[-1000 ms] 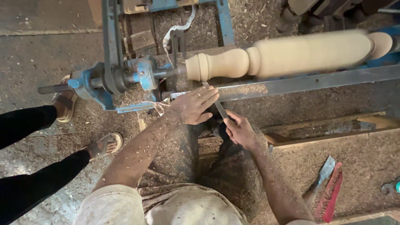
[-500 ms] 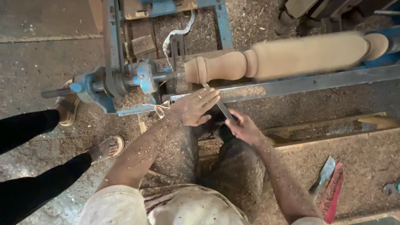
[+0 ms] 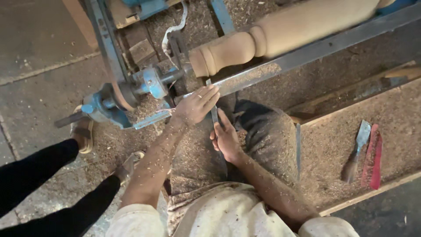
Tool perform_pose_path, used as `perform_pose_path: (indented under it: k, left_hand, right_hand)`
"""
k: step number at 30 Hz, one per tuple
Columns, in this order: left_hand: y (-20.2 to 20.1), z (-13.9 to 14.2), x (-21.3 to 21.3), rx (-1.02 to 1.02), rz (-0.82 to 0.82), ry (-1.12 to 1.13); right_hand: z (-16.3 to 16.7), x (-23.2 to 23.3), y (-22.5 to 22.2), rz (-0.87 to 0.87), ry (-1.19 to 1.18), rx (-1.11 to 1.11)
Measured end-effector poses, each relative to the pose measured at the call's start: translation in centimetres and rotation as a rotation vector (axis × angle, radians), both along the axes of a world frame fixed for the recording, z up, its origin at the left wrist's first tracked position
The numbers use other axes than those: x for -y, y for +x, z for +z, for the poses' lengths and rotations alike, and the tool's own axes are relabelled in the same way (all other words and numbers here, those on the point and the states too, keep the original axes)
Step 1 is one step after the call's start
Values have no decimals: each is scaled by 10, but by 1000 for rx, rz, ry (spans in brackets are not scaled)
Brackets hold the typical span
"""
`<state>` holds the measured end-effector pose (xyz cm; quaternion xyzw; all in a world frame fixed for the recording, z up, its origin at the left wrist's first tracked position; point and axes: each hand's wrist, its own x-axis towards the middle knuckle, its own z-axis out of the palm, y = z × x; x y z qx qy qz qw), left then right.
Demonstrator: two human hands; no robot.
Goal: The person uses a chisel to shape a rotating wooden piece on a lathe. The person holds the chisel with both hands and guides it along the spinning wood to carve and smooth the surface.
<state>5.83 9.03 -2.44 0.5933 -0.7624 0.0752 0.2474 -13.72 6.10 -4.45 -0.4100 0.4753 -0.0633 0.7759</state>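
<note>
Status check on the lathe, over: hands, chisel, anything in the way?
Left hand pressing chisel onto tool rest. Right hand gripping it lower down. Tip at turned wood spindle. Nothing blocking; spare chisel lying aside in sawdust.

We see a pale, turned wooden spindle (image 3: 280, 37), matt and smooth along its rounded beads. It sits in a blue-painted metal lathe frame (image 3: 131, 90), chipped and dull, with a bare grey steel tool rest bar (image 3: 307, 55) dusted in shavings. Our left hand (image 3: 195, 105) and right hand (image 3: 226, 138) hold a long flat steel chisel (image 3: 214, 115), dull grey. Coarse sawdust coats our cloth trousers (image 3: 267, 136) and the rough wooden board (image 3: 346, 131), where a metal chisel with dark wooden handle (image 3: 356, 151) and a matt red file-like tool (image 3: 372, 160) lie.
</note>
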Motion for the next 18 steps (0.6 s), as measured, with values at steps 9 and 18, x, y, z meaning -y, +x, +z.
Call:
perform_pose_path:
  k: [9, 18]
  left_hand:
    - [1, -3, 4, 0, 62, -7]
    - [-1, -8, 8, -17, 78, -22]
  right_hand:
    - [20, 3, 20, 29, 22, -90]
    - [23, 0, 26, 5, 36, -91]
